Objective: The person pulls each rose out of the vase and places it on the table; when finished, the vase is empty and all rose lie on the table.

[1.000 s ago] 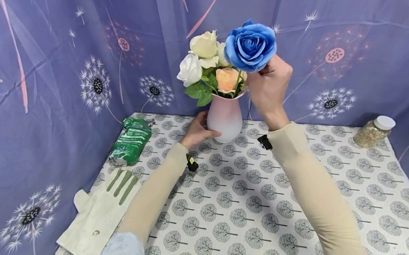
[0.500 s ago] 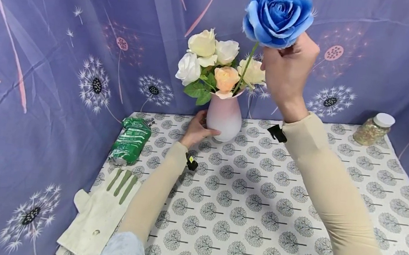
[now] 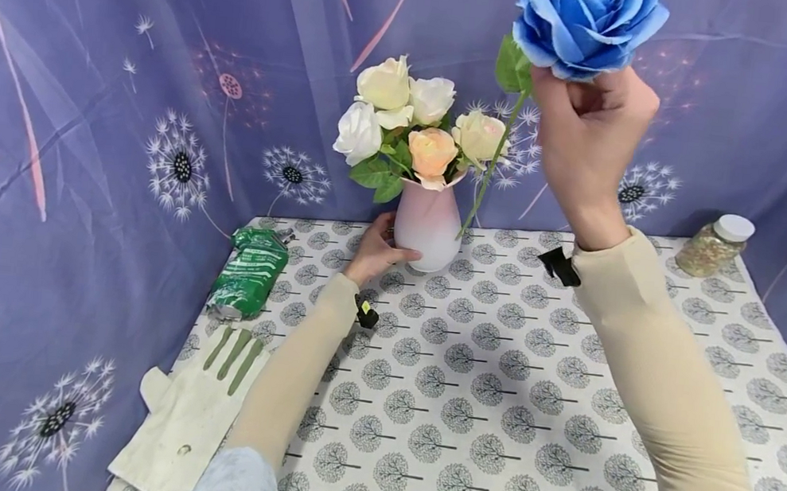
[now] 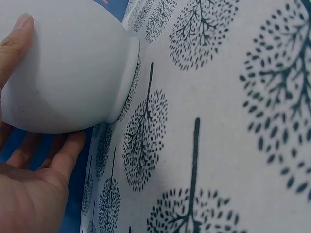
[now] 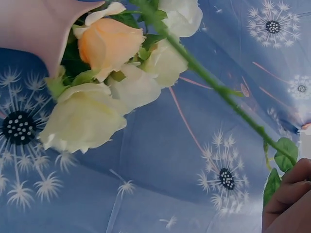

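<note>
A blue rose (image 3: 591,26) is held up by my right hand (image 3: 595,143), which grips it just below the bloom. Its green stem (image 5: 206,75) with leaves slants down, and the lower end hangs beside the vase, outside its mouth. The pink-to-white vase (image 3: 430,221) stands upright on the cloth. My left hand (image 3: 378,252) holds it low on its left side, thumb in front and fingers behind, as the left wrist view shows. White and cream roses (image 3: 385,84) and a peach rose (image 3: 432,153) with green leaves fill the vase.
A green pouch (image 3: 250,270) lies at the left, with a pale glove (image 3: 191,416) in front of it. A jar with a white lid (image 3: 713,245) stands at the back right. The tree-print cloth (image 3: 459,444) ends against a purple curtain (image 3: 231,4).
My right hand has moved up and to the right with the blue rose. The stem has come out of the vase's mouth. My left hand stays on the vase.
</note>
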Tool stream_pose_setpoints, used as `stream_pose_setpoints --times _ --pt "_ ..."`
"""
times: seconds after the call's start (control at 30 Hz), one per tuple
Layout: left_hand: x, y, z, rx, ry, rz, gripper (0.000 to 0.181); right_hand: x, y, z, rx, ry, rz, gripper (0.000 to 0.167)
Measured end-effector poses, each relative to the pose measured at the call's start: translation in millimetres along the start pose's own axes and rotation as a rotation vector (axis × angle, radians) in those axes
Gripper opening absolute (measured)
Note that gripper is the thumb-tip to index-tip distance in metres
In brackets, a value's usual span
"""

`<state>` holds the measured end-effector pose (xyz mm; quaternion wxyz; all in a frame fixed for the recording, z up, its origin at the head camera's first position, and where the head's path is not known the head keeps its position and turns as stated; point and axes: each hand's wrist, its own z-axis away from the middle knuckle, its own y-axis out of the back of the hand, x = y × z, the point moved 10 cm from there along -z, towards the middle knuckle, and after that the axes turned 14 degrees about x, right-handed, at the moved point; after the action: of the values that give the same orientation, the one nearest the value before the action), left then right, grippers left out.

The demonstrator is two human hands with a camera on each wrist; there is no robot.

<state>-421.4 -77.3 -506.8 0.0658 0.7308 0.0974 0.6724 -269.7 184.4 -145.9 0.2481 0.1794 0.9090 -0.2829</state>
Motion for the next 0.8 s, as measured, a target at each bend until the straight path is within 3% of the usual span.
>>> stream_pose_setpoints --times 0.23,0.43,0.6,0.8 --pt "-2.1 -2.5 0.7 -0.008 -0.01 -0.02 0.097 7 26 1.8 -0.005 0.013 0.08 0.03" --pt "-3.0 -1.0 0.1 -0.009 -0.006 -0.003 0.101 20 48 5.4 -0.033 -0.068 0.131 0.012" --pt "-3.7 1.0 -1.5 -0.01 0.01 -0.008 0.103 31 63 9.8 -0.087 -0.134 0.184 0.011" --pt "-4.7 1.5 -2.2 -0.018 0.023 -0.024 0.105 44 79 14.4 -0.196 -0.083 0.301 0.018"
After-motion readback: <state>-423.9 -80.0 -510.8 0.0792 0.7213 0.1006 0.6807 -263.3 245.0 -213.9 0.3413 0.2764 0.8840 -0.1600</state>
